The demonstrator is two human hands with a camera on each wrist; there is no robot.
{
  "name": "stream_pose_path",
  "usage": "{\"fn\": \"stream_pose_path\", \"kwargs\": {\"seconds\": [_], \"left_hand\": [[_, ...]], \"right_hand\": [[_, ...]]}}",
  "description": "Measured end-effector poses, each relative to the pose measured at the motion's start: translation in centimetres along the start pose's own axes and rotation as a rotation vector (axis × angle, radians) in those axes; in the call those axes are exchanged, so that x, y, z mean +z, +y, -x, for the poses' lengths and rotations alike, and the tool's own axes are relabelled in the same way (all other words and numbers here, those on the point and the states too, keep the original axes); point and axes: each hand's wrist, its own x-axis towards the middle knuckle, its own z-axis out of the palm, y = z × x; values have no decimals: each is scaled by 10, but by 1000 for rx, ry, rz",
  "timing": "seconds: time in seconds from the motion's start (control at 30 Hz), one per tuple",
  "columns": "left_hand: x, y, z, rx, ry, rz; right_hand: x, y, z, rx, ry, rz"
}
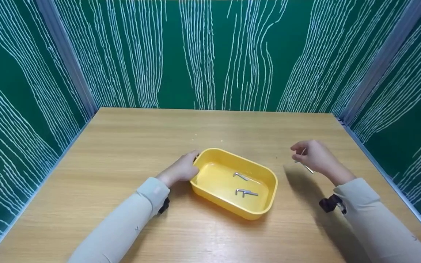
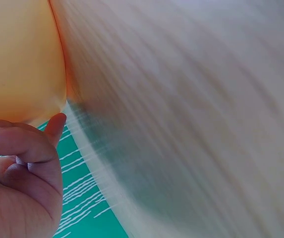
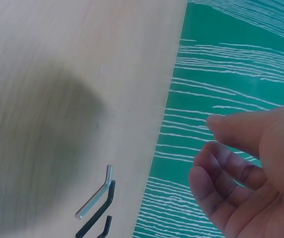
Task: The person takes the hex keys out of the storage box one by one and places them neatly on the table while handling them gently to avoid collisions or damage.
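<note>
In the head view, my left hand (image 1: 183, 167) grips the left end of a yellow plastic bin (image 1: 228, 205). Curled fingers (image 2: 25, 144) lie against the bin's wall (image 2: 23, 59) in the left wrist view. Several silver hex keys (image 1: 241, 176) lie on the bin floor. To the right of the bin, my right hand (image 1: 314, 157) hovers over the table with bent fingers and nothing visible between them. Beneath it a shiny hex key (image 1: 308, 168) shows. The right wrist view has a silver hex key (image 3: 94, 198) beside dark ones (image 3: 98, 214) on the wood.
A wooden table (image 1: 141, 135) carries everything. Green panels (image 1: 174, 54) with pale wavy lines stand along its back and both sides, joined by grey corner posts (image 1: 68, 54). Small light specks (image 1: 196, 134) lie behind the bin.
</note>
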Motion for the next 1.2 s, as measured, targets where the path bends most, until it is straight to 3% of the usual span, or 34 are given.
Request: {"fn": "stream_pose_path", "kwargs": {"seconds": [0.23, 0.63, 1.2], "left_hand": [[0, 0, 0, -9, 4, 0], [0, 0, 2, 40, 11, 22], [0, 1, 2, 7, 3, 8]], "right_hand": [[2, -9, 3, -17, 0, -7], [8, -26, 8, -120, 40, -1], [19, -52, 14, -185, 17, -50]]}}
